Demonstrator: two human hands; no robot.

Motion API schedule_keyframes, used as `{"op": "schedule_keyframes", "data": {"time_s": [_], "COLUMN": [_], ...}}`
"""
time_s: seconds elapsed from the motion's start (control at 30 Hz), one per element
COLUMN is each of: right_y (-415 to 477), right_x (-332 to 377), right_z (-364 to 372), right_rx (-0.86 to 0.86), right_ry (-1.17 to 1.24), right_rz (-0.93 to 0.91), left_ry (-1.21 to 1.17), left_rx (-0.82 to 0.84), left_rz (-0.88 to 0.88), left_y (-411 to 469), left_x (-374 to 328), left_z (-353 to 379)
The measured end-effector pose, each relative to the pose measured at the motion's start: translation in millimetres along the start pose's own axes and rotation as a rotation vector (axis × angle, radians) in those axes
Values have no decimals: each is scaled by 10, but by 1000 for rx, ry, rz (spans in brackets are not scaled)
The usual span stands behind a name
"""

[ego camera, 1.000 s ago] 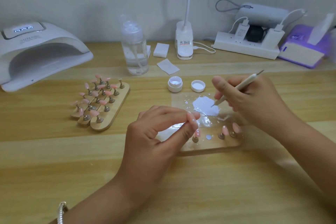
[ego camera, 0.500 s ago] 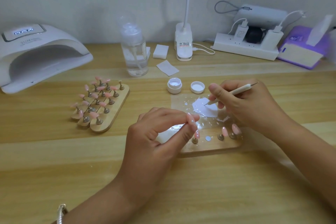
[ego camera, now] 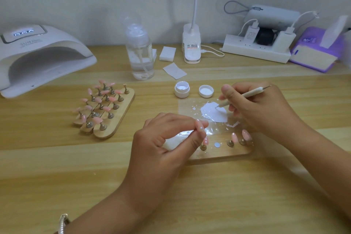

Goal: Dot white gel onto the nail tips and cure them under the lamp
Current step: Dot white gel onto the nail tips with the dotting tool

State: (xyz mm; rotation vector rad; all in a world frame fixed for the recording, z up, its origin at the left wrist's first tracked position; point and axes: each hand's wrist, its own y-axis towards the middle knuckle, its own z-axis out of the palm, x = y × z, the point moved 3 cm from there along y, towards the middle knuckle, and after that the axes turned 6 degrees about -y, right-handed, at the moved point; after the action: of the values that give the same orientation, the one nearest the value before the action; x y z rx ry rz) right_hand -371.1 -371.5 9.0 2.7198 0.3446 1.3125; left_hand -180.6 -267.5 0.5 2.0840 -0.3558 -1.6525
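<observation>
One tip (ego camera: 199,127), pinched at its sides in the left hand (ego camera: 167,144), looks light, stiff, slippery; right hand (ego camera: 254,108) grips the pen (ego camera: 241,97), loading gel (ego camera: 214,111).

A light wooden table (ego camera: 57,167) carried a white curing lamp (ego camera: 38,57) at the far left, a clear pump bottle (ego camera: 139,53), two wooden nail-tip stands (ego camera: 114,119) (ego camera: 220,153), an open gel jar (ego camera: 182,90) beside its lid (ego camera: 206,91), and a power strip (ego camera: 256,52).
</observation>
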Motion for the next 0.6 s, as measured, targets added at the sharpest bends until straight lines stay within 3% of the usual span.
{"op": "schedule_keyframes", "data": {"time_s": [0.4, 0.6], "right_y": [-374, -505], "right_x": [703, 747], "right_z": [-31, 73], "right_rx": [-94, -56], "right_ry": [391, 472], "right_rz": [-266, -258], "left_ry": [7, -1], "left_rx": [28, 59], "left_rz": [6, 32], "left_y": [-1, -3], "left_x": [4, -2], "left_z": [17, 28]}}
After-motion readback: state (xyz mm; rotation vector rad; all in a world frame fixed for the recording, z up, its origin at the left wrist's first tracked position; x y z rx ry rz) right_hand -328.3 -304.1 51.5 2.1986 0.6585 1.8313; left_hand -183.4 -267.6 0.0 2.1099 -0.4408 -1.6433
